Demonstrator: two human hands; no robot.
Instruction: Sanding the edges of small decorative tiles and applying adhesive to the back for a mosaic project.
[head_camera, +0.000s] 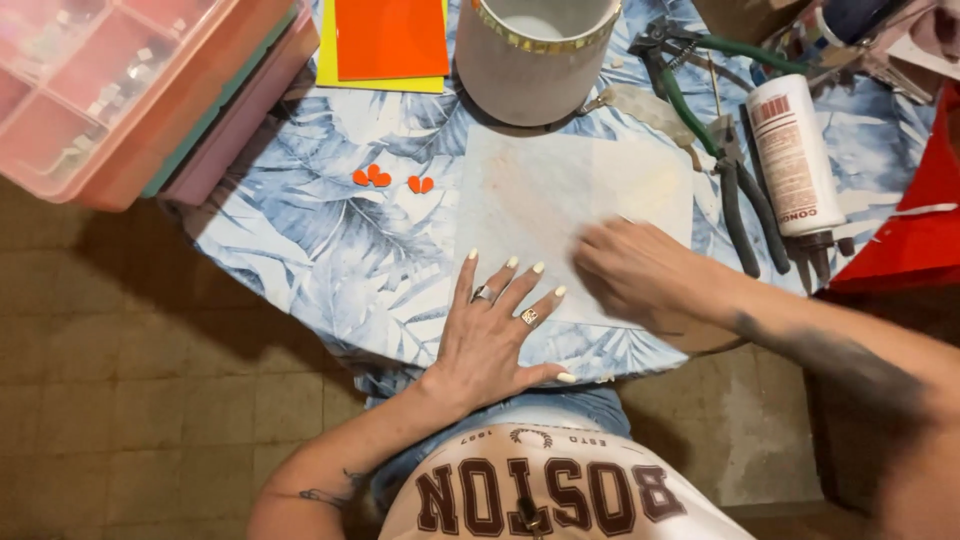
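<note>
My left hand (497, 330) lies flat and open on the near edge of a pale square sheet (560, 190), fingers spread, two rings on it. My right hand (640, 275) rests on the sheet's right part, blurred, its fingers curled; whether it holds something small I cannot tell. The sheet lies on a round table covered with a blue leaf-print cloth (330, 250). A few small orange pieces (390, 180) lie on the cloth, left of the sheet.
A grey round pot (530, 60) with a gold-tiled rim stands behind the sheet. Orange and yellow sheets (385, 45) lie at the back. Clear compartment boxes (120, 90) overhang the left. Pliers (740, 190), a white glue bottle (795, 160) and red material (920, 220) lie right.
</note>
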